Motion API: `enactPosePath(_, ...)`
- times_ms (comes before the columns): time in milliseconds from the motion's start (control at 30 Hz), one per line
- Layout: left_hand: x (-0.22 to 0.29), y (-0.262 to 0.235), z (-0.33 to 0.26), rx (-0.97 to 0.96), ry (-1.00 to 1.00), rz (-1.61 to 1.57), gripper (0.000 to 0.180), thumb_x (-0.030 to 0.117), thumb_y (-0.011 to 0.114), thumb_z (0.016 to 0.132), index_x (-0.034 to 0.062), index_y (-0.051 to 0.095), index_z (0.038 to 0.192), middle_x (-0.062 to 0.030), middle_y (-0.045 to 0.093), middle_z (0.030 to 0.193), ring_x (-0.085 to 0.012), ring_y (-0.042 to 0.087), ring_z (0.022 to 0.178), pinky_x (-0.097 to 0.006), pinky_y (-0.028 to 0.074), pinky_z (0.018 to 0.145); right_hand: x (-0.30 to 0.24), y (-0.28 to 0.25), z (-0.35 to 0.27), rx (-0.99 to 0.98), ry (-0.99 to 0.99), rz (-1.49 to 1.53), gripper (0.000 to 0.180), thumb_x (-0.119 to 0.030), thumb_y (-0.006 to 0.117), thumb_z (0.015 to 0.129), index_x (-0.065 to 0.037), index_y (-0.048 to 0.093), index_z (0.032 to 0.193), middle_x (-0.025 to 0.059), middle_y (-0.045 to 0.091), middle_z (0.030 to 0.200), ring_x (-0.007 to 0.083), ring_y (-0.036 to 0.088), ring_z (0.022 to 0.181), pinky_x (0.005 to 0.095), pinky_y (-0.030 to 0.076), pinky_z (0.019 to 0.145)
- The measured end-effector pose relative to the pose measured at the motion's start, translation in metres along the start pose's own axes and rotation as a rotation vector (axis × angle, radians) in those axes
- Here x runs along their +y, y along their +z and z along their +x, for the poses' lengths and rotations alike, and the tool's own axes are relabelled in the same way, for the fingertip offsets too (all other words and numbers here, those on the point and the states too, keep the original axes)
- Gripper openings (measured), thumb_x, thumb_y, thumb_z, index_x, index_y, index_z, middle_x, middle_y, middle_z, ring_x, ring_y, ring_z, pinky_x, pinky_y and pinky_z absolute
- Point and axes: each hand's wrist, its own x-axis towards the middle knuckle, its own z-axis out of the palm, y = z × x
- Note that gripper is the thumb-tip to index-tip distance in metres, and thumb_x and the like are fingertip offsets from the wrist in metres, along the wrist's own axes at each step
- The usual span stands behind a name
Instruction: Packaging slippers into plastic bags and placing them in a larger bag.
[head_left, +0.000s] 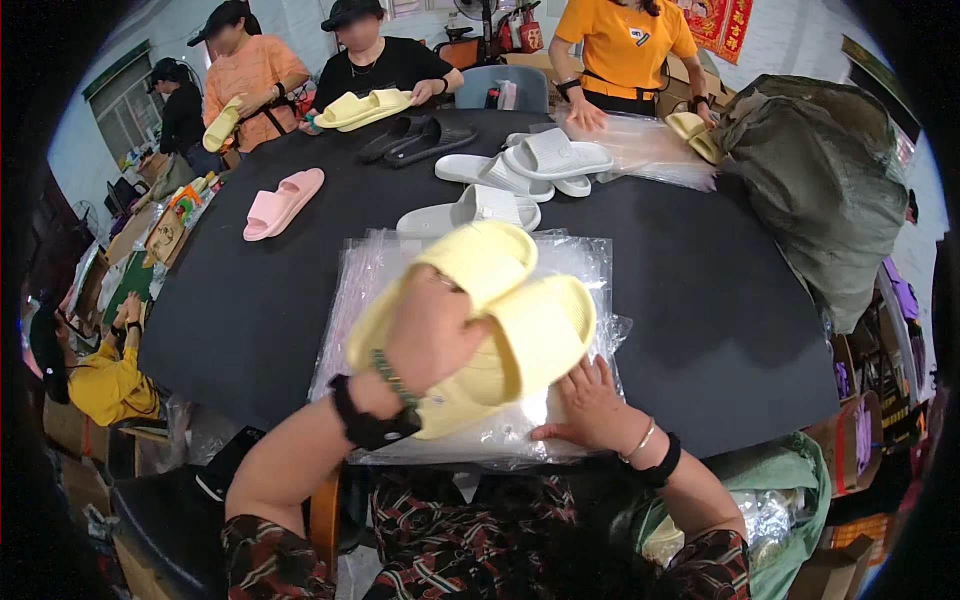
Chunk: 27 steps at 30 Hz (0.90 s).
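A pair of pale yellow slide sandals (545,335) is in my left hand (432,330), whose fingers grip the two side by side where they meet. The sandals are tilted above a stack of clear plastic bags (350,300) and hide much of it. My right hand (588,408) rests flat on the bags just right of the sandals, fingers spread, holding nothing. Beyond the stack lie several light grey slide sandals (560,155), one of them touching or close to the bags' far edge.
The black table (700,300) also carries a pink sandal (284,205) and black sandals (430,142). A large grey-green sack (810,170) bulges over the right edge. Across the table, people handle yellow sandals (365,108) and plastic bags (650,150). A green sack (790,500) sits by my right arm.
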Motion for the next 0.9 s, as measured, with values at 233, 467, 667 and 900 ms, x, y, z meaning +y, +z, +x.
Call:
enactPosePath(233,0.009,0.09,0.003,-0.078,-0.168,-0.065,0.029,0.027,0.072,0.079,-0.0007,0.071,0.073,-0.0176,0.068,0.086,-0.035,0.059,0.096,-0.044,0.049,0.083,-0.003,0.011,0.0,0.079,-0.017,0.013,0.12,-0.079,0.058,0.075,0.006,0.02,0.151,0.0311,0.019,0.156,0.0462,0.009,0.148,0.059,0.004,0.118)
enactPosePath(467,-0.058,0.08,-0.01,0.031,-0.199,0.168,0.036,0.03,0.071,0.079,-0.0034,0.069,0.067,-0.0196,0.067,0.074,-0.0367,0.062,0.079,-0.045,0.049,0.08,-0.004,0.013,-0.002,0.148,-0.002,-0.01,0.119,-0.078,0.057,0.077,0.009,0.02,0.15,0.0336,0.016,0.157,0.0449,0.008,0.149,0.0606,0.01,0.117)
enactPosePath(667,-0.116,0.048,-0.054,-0.02,-0.454,0.371,0.036,0.033,0.069,0.082,-0.0014,0.069,0.069,-0.0195,0.068,0.075,-0.0378,0.062,0.078,-0.046,0.047,0.082,-0.002,0.02,-0.002,0.198,-0.04,-0.012,0.118,-0.079,0.055,0.077,0.007,0.022,0.15,0.033,0.015,0.157,0.0444,0.008,0.15,0.0601,0.01,0.117)
enactPosePath(900,-0.16,0.019,-0.108,0.083,-0.598,0.275,0.04,0.031,0.071,0.082,-0.0039,0.065,0.063,-0.0219,0.063,0.066,-0.0419,0.059,0.067,-0.05,0.047,0.071,-0.001,0.022,-0.002,0.209,-0.065,0.007,0.118,-0.078,0.056,0.077,0.008,0.022,0.15,0.0321,0.015,0.158,0.0444,0.008,0.15,0.0596,0.011,0.118)
